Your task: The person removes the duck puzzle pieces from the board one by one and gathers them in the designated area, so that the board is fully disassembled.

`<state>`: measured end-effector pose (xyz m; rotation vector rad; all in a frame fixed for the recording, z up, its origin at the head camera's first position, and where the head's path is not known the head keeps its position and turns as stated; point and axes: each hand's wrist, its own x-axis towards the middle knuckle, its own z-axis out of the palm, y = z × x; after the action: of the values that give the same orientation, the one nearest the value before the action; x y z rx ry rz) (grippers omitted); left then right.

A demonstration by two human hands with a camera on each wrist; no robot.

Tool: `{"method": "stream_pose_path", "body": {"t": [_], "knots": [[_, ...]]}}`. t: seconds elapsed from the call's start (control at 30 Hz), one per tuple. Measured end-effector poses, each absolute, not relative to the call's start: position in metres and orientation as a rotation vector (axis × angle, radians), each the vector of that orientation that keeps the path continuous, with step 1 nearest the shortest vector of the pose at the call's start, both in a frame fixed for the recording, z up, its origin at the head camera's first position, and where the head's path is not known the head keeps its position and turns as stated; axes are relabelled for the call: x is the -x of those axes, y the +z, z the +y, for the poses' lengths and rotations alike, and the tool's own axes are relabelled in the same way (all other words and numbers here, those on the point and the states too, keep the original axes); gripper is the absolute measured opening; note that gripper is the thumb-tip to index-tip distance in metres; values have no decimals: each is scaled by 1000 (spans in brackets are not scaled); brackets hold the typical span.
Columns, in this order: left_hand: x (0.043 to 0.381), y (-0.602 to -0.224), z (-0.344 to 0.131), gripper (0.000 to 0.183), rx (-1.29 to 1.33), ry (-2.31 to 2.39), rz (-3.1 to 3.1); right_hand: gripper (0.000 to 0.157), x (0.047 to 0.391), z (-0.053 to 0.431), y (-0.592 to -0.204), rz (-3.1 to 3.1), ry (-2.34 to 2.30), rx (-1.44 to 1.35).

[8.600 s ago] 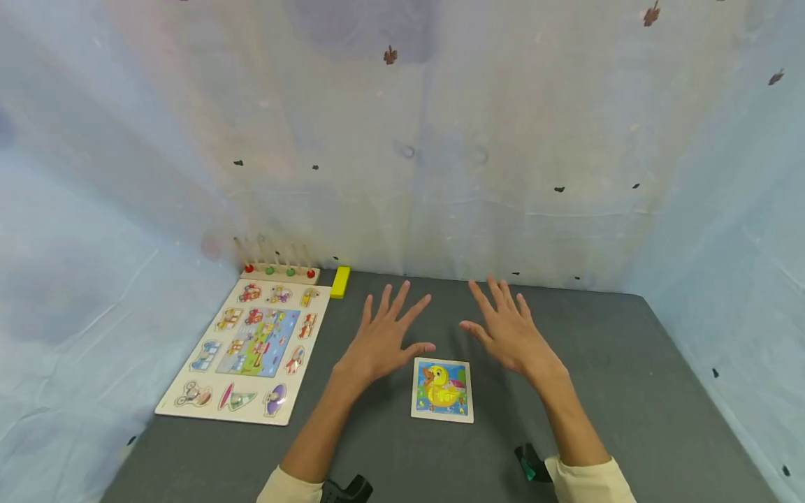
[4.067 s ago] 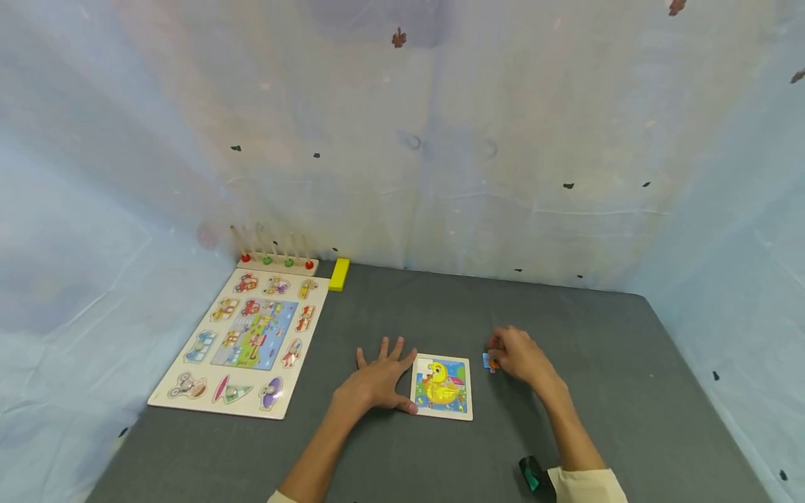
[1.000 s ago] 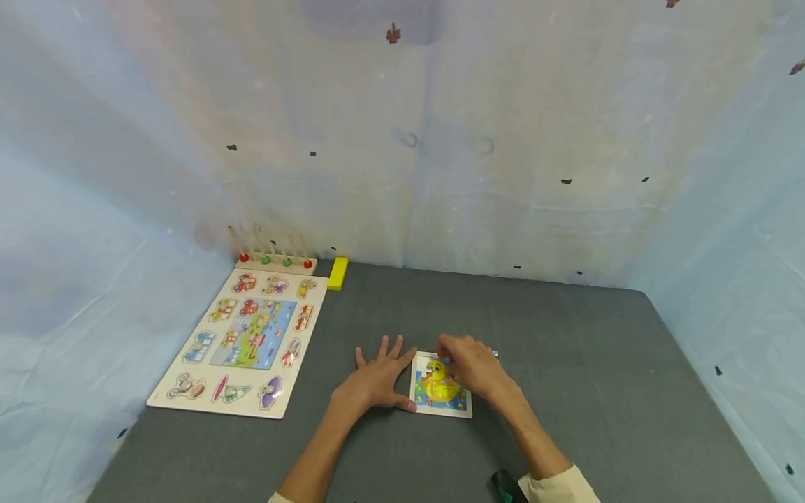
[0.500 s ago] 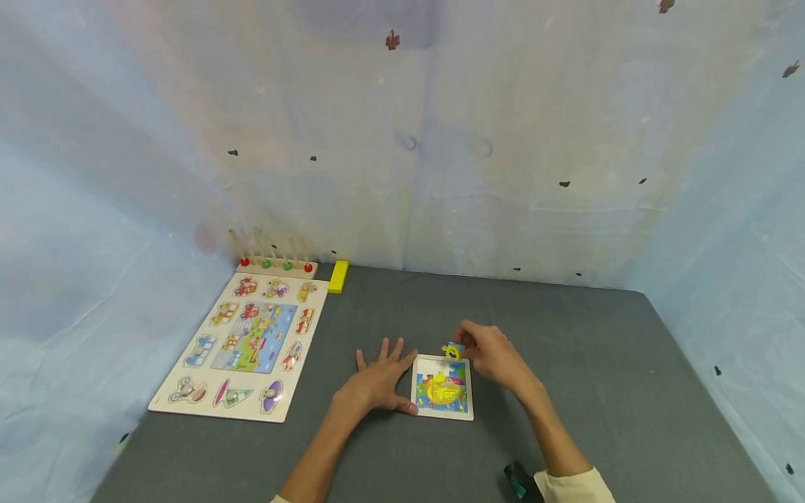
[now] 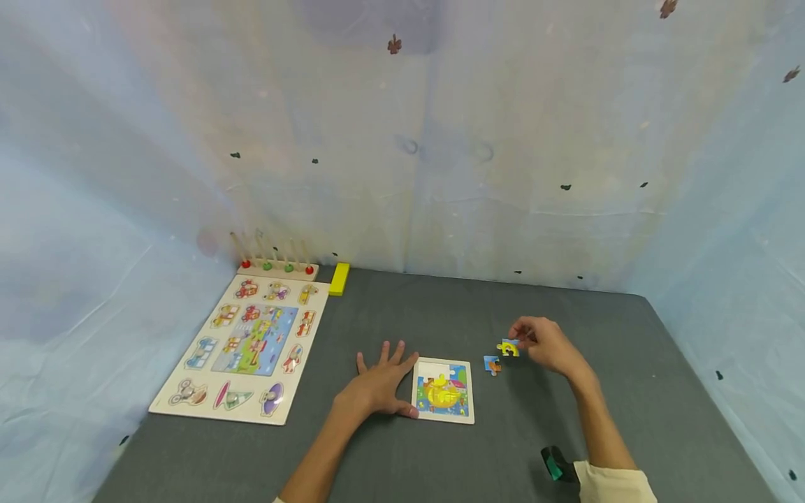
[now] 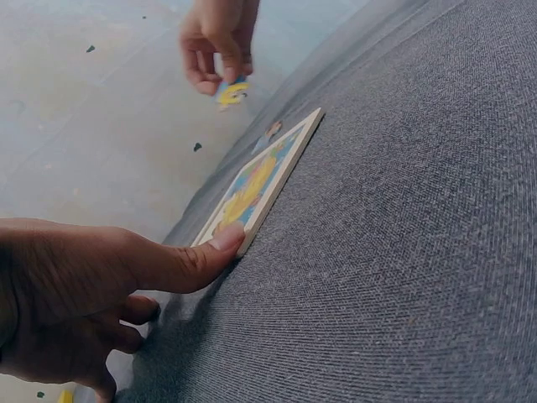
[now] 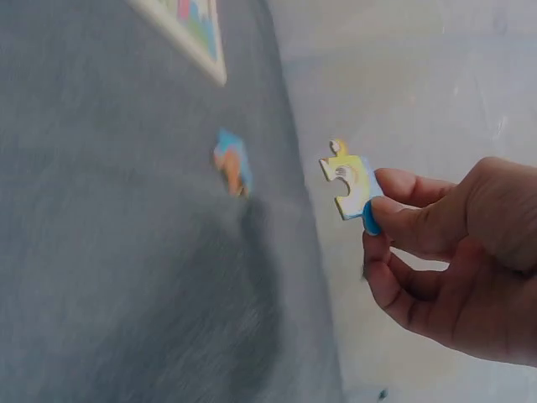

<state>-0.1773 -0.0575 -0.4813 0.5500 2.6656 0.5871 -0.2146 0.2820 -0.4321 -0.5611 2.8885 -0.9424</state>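
A small duck jigsaw puzzle (image 5: 443, 395) in a pale wooden frame lies on the table, with a bare patch at its upper left. My left hand (image 5: 375, 385) rests beside it with fingers spread, the thumb (image 6: 201, 260) on the frame's edge. To the right of the frame, my right hand (image 5: 548, 346) pinches a yellow and blue puzzle piece (image 7: 352, 185) between thumb and fingers, held above the table. A blue and orange puzzle piece (image 5: 492, 365) lies on the cloth between the frame and my right hand.
At the left lies a large wooden peg puzzle board (image 5: 239, 349) with vehicle and toy shapes. Behind it stands a peg rack (image 5: 277, 271) with red and green beads, beside a yellow block (image 5: 339, 279). Pale curtain walls (image 5: 415, 209) border the grey table (image 5: 566, 391).
My right hand lifted the blue and orange piece from the frame and laid it down, then pulled out the yellow and blue one and carried it right. My left hand came down beside the frame.
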Motion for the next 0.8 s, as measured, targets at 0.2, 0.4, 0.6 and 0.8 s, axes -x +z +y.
{"method": "stream_pose_path", "body": {"t": [0.2, 0.4, 0.6, 0.8], "knots": [[178, -482, -56, 106, -552, 590, 2669, 15, 217, 303, -453, 2797, -947, 463], [177, -481, -56, 106, -555, 608, 2674, 17, 221, 308, -475, 2802, -959, 494], [178, -482, -55, 106, -557, 607, 2665, 14, 219, 306, -474, 2849, -889, 456], [178, -482, -57, 106, -541, 606, 2666, 20, 218, 298, -469, 2858, -784, 509]]}}
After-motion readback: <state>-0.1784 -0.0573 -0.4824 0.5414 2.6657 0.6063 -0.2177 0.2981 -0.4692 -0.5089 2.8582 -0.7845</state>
